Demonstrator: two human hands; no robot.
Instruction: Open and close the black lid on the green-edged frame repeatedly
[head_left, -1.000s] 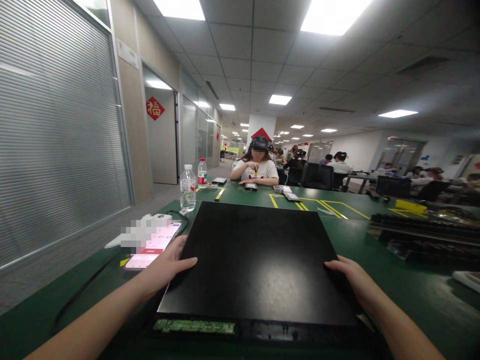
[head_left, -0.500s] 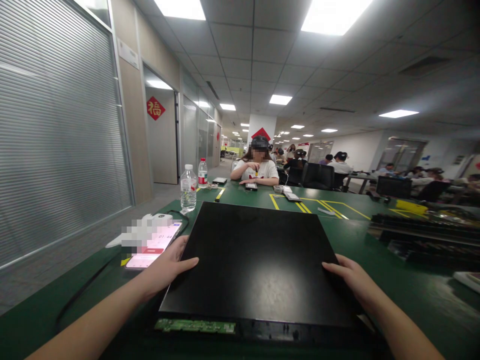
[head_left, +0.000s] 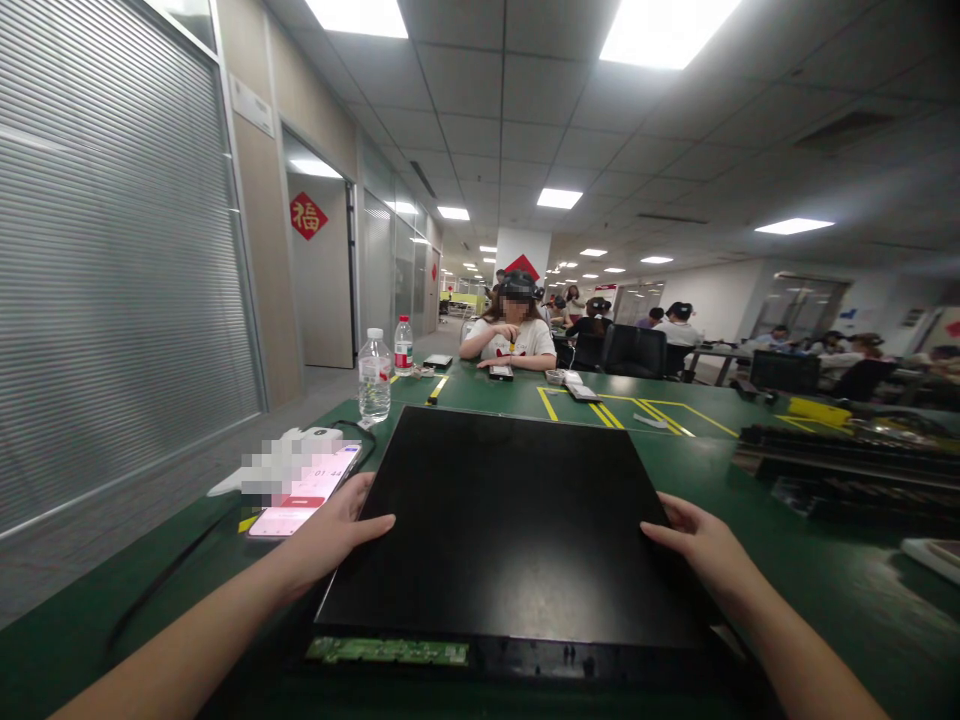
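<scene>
A flat black display panel [head_left: 510, 530] lies in front of me, its dark glossy face up and reflecting light. Along its near edge shows a strip of green circuit board [head_left: 388, 652]. My left hand [head_left: 346, 522] grips the panel's left edge, thumb on top and the other fingers mostly hidden beside or under it. On the opposite edge, my right hand [head_left: 694, 535] holds the panel the same way, its thumb tip at the rim. Whether the panel's underside touches the table cannot be seen.
Left of the panel lie a lit phone [head_left: 304, 500] and a dark cable [head_left: 169, 570] on the green table [head_left: 810, 600]. Two bottles, one clear [head_left: 374, 375], stand beyond. Dark stacked parts [head_left: 832, 465] sit at right. A co-worker [head_left: 517, 335] sits across, holding a tool.
My right hand's fingers have shifted slightly along the panel's right edge. The view has moved a little; both hands keep hold of the panel.
</scene>
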